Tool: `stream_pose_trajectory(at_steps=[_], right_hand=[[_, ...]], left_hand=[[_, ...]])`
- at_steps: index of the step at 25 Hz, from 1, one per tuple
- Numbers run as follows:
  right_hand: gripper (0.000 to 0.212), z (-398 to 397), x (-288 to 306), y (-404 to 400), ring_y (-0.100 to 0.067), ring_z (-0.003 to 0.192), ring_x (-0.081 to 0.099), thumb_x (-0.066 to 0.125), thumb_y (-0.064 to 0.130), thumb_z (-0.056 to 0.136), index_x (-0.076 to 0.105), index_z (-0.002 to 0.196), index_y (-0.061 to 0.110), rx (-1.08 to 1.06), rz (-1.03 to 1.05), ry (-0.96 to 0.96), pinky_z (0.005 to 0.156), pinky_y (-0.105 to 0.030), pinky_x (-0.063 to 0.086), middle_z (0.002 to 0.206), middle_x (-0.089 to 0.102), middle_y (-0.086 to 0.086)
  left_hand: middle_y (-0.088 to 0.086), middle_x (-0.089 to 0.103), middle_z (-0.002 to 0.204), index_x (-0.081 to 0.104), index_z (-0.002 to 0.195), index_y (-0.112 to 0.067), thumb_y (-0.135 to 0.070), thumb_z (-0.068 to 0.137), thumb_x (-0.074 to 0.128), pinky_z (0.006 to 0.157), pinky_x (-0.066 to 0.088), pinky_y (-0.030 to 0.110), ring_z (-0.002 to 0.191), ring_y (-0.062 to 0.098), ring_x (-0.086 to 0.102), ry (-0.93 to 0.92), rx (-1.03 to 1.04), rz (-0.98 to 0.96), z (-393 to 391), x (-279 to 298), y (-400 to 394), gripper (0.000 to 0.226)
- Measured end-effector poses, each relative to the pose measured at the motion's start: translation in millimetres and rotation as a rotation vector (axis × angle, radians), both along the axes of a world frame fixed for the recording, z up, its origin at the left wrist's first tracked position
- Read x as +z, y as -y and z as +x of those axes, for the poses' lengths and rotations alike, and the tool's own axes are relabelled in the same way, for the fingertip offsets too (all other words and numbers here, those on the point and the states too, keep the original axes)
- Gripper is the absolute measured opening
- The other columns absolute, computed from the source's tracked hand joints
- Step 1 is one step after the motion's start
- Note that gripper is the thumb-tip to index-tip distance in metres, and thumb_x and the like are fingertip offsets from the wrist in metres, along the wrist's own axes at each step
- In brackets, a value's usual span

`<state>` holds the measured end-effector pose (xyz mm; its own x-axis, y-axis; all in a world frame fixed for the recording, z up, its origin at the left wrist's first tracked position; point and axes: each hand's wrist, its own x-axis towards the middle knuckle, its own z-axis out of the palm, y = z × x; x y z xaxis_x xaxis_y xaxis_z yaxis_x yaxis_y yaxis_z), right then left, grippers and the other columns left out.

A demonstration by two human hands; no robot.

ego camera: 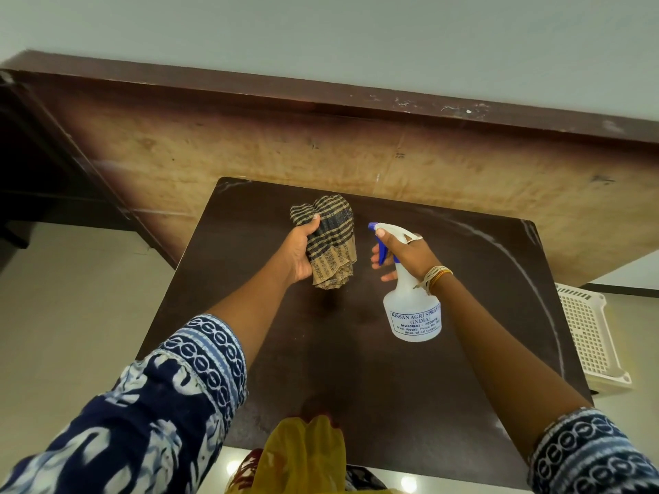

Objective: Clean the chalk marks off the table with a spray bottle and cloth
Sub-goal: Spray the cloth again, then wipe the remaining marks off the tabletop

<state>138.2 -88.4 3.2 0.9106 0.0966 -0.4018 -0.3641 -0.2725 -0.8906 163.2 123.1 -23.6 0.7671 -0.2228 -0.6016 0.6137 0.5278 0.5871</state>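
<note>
Holding a bunched tan-and-black striped woven cloth (326, 240) in my left hand (297, 249), I keep it raised above the dark brown square counter (374, 369), thumb on its upper edge and fingers curled round its side. My right hand (406, 253) grips the neck of a white translucent plastic spray bottle (412, 308) with a blue nozzle and trigger (382, 249); my fingers lie around the trigger, and the nozzle points left toward the cloth, which is just beside it, not touching. The bottle's printed label faces me and its base tilts toward my body. A curved white chalk mark (513, 258) sweeps across the right part of the counter, with another faint smear near the far left corner. A cream perforated plastic basket (588, 333) sits on the floor beside the counter's right edge.
</note>
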Motion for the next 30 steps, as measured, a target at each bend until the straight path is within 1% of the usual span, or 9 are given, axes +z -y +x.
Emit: stream_pose_trajectory(at_steps=[3, 5, 9, 13, 19, 23, 26, 28, 30], right_hand=[[0.038, 22.4, -9.8, -10.1, -0.021, 0.093, 0.071, 0.056, 0.038, 0.094, 0.060, 0.122, 0.013, -0.012, 0.041, 0.018, 0.073, -0.035, 0.060, 0.112, 0.069, -0.011], [0.042, 42.5, -16.6, -25.1, -0.017, 0.091, 0.070, 0.061, 0.038, 0.091, 0.061, 0.124, 0.010, -0.071, 0.031, 0.053, 0.080, -0.032, 0.058, 0.110, 0.070, -0.008], [0.040, 87.7, -26.2, -67.5, -0.007, 0.068, 0.061, 0.080, 0.026, 0.077, 0.070, 0.109, 0.004, -0.351, 0.126, 0.096, 0.072, -0.023, 0.049, 0.076, 0.068, -0.001], [0.033, 136.0, -24.6, -108.8, -0.006, 0.068, 0.055, 0.085, 0.018, 0.070, 0.069, 0.098, 0.010, -0.341, 0.182, 0.067, 0.062, -0.018, 0.048, 0.075, 0.060, 0.008], [0.035, 184.0, -37.7, -160.1, -0.014, 0.072, 0.056, 0.086, 0.017, 0.067, 0.068, 0.096, 0.009, -0.240, 0.196, 0.059, 0.065, -0.023, 0.050, 0.076, 0.060, 0.003], [0.047, 187.5, -48.0, -175.2, -0.017, 0.082, 0.060, 0.088, 0.020, 0.065, 0.070, 0.107, 0.006, -0.193, 0.190, 0.060, 0.070, -0.026, 0.053, 0.088, 0.065, -0.002], [0.063, 177.5, -56.1, -158.4, -0.023, 0.098, 0.062, 0.088, 0.023, 0.065, 0.062, 0.120, 0.008, -0.104, 0.082, 0.057, 0.085, -0.036, 0.055, 0.110, 0.066, -0.005], [0.083, 154.1, -58.8, -139.3, -0.021, 0.106, 0.056, 0.087, 0.029, 0.067, 0.045, 0.137, 0.009, -0.032, -0.041, -0.054, 0.088, -0.037, 0.051, 0.127, 0.054, -0.004], [0.085, 122.4, -63.2, -115.1, -0.019, 0.096, 0.054, 0.078, 0.045, 0.074, 0.039, 0.141, 0.011, 0.030, -0.074, -0.298, 0.081, -0.037, 0.047, 0.131, 0.051, -0.006]], left_hand=[[0.019, 0.068, 0.111, 0.063, 0.109, -0.006, -0.035, 0.099, 0.048, 0.082, 0.051, 0.049, 0.103, 0.034, 0.065, -0.045, 0.009, 0.006, 0.3, -7.1, -9.1, 0.034], [0.019, 0.067, 0.112, 0.063, 0.110, -0.006, -0.035, 0.099, 0.048, 0.082, 0.050, 0.048, 0.104, 0.034, 0.064, -0.068, 0.021, 0.002, 1.4, -15.0, -16.8, 0.035], [0.021, 0.065, 0.120, 0.061, 0.115, -0.005, -0.034, 0.098, 0.049, 0.091, 0.047, 0.051, 0.111, 0.035, 0.062, -0.150, 0.068, -0.025, 3.7, -37.3, -37.7, 0.036], [0.020, 0.064, 0.121, 0.060, 0.121, -0.006, -0.035, 0.097, 0.050, 0.083, 0.049, 0.051, 0.111, 0.036, 0.062, -0.188, 0.108, -0.007, 10.5, -55.8, -62.3, 0.039], [0.021, 0.065, 0.119, 0.062, 0.116, -0.006, -0.035, 0.098, 0.049, 0.078, 0.050, 0.051, 0.106, 0.035, 0.064, -0.217, 0.165, -0.005, 13.5, -71.3, -88.5, 0.037], [0.021, 0.064, 0.122, 0.060, 0.121, -0.006, -0.033, 0.098, 0.050, 0.081, 0.050, 0.052, 0.111, 0.037, 0.062, -0.233, 0.171, -0.034, 13.7, -73.6, -90.1, 0.038], [0.021, 0.064, 0.121, 0.060, 0.121, -0.005, -0.032, 0.098, 0.049, 0.082, 0.049, 0.052, 0.111, 0.036, 0.061, -0.233, 0.154, -0.057, 11.2, -71.1, -78.9, 0.037], [0.021, 0.067, 0.114, 0.061, 0.116, -0.005, -0.031, 0.099, 0.048, 0.082, 0.049, 0.052, 0.107, 0.036, 0.062, -0.242, 0.145, -0.066, 7.5, -66.7, -67.1, 0.034], [0.021, 0.070, 0.106, 0.062, 0.113, -0.004, -0.032, 0.099, 0.048, 0.081, 0.049, 0.050, 0.102, 0.035, 0.064, -0.258, 0.137, -0.085, 5.2, -61.9, -50.4, 0.034]])
